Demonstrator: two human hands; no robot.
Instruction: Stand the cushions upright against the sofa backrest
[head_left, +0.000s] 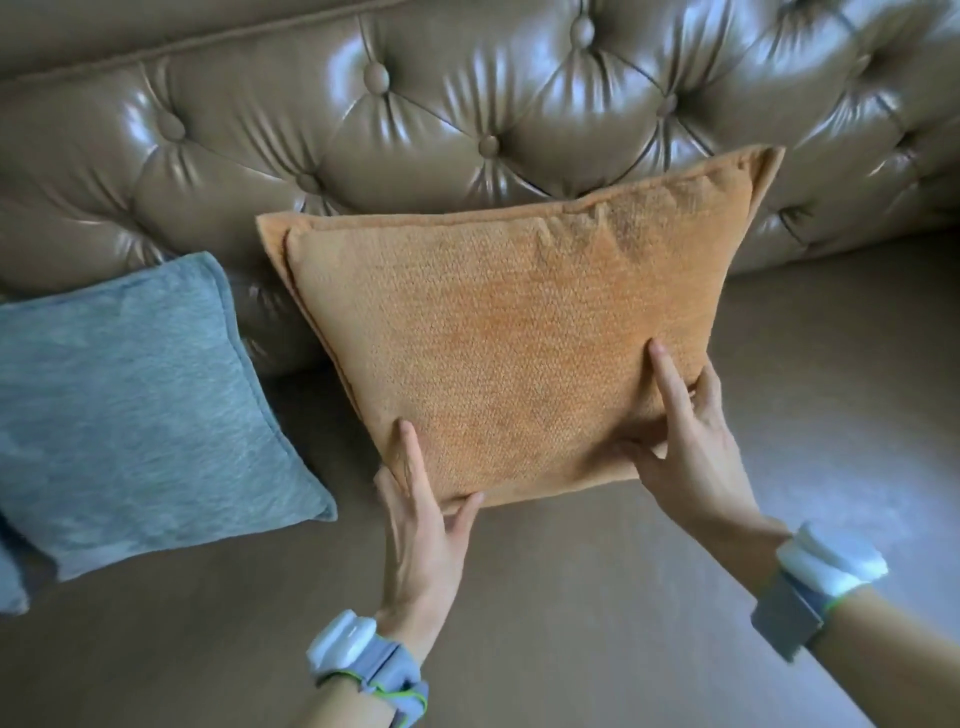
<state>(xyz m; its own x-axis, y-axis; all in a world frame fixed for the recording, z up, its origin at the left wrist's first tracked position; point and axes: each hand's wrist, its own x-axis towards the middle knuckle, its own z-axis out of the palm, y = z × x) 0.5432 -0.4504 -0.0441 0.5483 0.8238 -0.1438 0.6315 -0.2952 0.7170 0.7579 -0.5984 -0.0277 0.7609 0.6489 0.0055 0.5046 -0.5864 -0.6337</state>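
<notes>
Left hand (421, 525) is clamped on the lower left corner of the orange cushion (519, 332): index finger laid flat up the front face, thumb hooked under the bottom edge, remaining fingers hidden behind the fabric. Right hand (691, 447) is clamped on the lower right corner the same way: 1 finger extended up the front face, thumb pressed against the lower front, other fingers wrapped around the right side edge and out of sight. Fingers on both hands are spread only as far as the cushion thickness. A white-and-grey band is worn on each wrist, left wrist band (358, 660) and right wrist band (815, 582). The orange cushion is held upright, front face toward the camera, top edge resting against or just in front of the tufted sofa backrest (467, 93); contact cannot be confirmed. Top edge runs left-right, slightly higher at the right corner. Bottom edge appears just above the sofa seat (597, 623); whether it touches cannot be told. A grey-blue cushion (140, 410) is seen to the left, leaned back against the backrest, lower edge on the seat, apart from the orange cushion.
</notes>
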